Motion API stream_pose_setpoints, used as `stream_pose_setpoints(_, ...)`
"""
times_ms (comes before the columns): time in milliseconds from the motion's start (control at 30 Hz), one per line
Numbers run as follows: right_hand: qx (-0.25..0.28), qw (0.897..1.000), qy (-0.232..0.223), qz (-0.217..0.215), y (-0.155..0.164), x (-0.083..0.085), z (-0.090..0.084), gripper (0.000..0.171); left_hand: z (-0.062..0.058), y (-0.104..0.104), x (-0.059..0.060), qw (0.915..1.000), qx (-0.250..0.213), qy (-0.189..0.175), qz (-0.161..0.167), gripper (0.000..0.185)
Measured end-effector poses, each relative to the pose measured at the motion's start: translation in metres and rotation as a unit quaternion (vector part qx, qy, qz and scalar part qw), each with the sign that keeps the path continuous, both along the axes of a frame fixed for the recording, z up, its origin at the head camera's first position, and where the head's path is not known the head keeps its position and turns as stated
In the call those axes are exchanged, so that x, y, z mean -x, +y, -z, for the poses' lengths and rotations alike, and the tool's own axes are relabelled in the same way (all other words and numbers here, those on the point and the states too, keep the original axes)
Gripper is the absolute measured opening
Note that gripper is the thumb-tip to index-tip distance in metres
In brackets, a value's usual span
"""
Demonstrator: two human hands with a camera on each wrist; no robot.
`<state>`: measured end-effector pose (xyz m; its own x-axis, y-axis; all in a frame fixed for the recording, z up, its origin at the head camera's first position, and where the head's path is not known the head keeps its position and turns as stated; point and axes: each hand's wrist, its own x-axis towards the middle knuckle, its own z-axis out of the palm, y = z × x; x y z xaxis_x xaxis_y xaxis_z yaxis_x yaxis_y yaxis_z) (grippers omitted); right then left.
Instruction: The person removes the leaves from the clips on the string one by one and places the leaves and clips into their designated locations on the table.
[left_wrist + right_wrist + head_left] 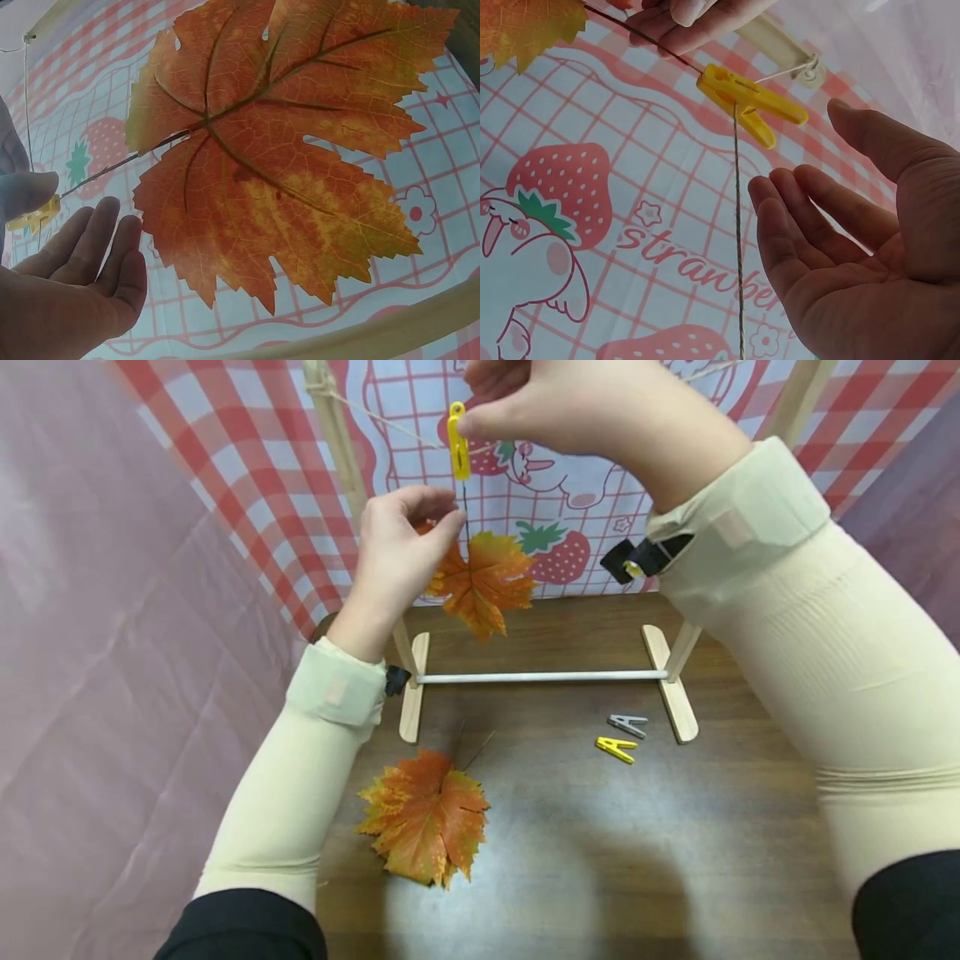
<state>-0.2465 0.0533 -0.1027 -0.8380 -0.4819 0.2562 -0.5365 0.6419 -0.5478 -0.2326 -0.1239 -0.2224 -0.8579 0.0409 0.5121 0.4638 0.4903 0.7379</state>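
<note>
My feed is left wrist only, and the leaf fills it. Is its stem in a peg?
Observer: Yes. The right wrist view shows the stem running into a yellow peg that sits on the string.
Operator: Is the right hand holding that peg?
Observer: No, the right hand is open beside it.
Operator: What is lying on the table?
Observer: The table holds a second leaf, a spare yellow peg and a grey peg.

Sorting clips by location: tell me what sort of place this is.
Probably a tabletop craft setup indoors: a brown table, a small wooden rack strung with string, and a strawberry-print backdrop cloth.
</note>
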Motion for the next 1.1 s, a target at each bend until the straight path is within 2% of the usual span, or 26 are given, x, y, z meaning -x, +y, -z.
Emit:
stream_pose_setpoints(133, -0.076, 0.996, 0.048, -0.003, -0.002, 0.005, -0.002, 0.039, -0.002, 0.003, 0.004, 0.9998, 0.019, -0.003, -0.006, 0.024)
stream_pose_setpoints(233, -0.097, 0.994, 0.043, 0.003, -0.004, 0.010, -0.004, 0.039, -0.003, 0.006, 0.006, 0.9996, 0.024, -0.015, -0.010, 0.023)
stream_pose_setpoints(367, -0.111, 0.994, 0.009, 0.015, -0.007, 0.015, -0.006, 0.056, -0.003, 0.008, 0.009, 0.9990, 0.033, -0.023, -0.019, 0.021)
stream_pose_setpoints(433, -0.118, 0.993, 0.009, 0.014, -0.009, 0.017, -0.006, 0.058, -0.003, 0.009, 0.010, 0.9988, 0.040, -0.020, -0.022, 0.020)
stream_pose_setpoints(867, -0.153, 0.988, 0.028, -0.008, -0.009, 0.021, -0.003, 0.045, -0.001, 0.012, 0.010, 0.9980, 0.055, -0.019, -0.023, 0.019)
stream_pose_setpoints(1100, -0.158, 0.985, 0.066, -0.017, -0.006, 0.021, -0.001, 0.042, -0.001, 0.013, 0.009, 0.9976, 0.061, -0.023, -0.022, 0.018)
